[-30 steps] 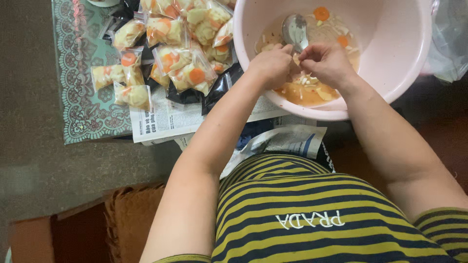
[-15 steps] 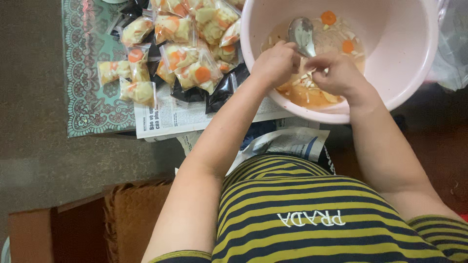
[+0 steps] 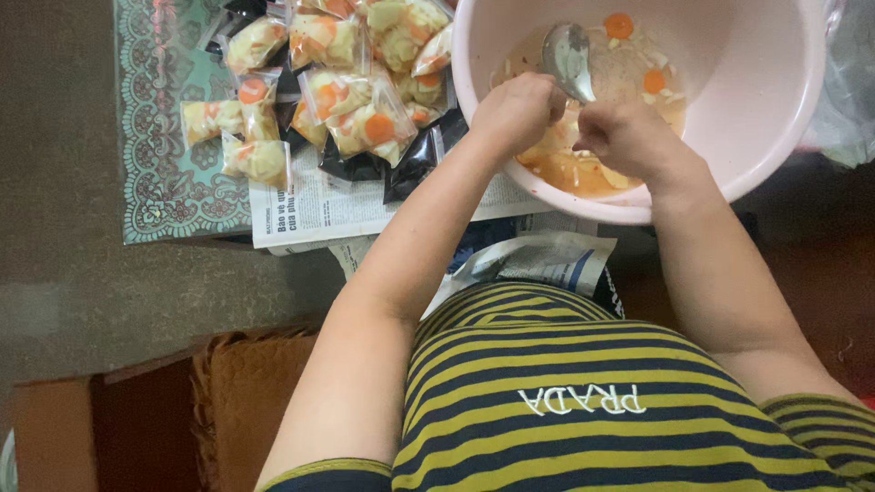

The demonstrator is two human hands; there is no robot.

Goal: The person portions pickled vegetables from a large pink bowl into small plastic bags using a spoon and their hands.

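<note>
A large pink basin (image 3: 775, 137) holds orange liquid with pale vegetable strips and carrot slices (image 3: 620, 25). Both hands work over its near side. My left hand (image 3: 515, 109) is curled into a fist at the basin's left inner wall; what it grips is hidden. My right hand (image 3: 629, 137) is closed just beside it, and the handle of a metal spoon (image 3: 567, 59) runs down into its fingers. The spoon's bowl points up and away, above the liquid.
Several small clear bags of pickled vegetables (image 3: 365, 118) lie piled on newspaper (image 3: 319, 214) left of the basin, over a green patterned mat (image 3: 164, 182). A crumpled printed bag (image 3: 547, 260) lies under the basin's near edge. A brown cushion (image 3: 246, 392) sits at lower left.
Both hands stay close together over the basin's near side with the spoon between them. The view has drifted slightly; nothing was picked up or let go.
</note>
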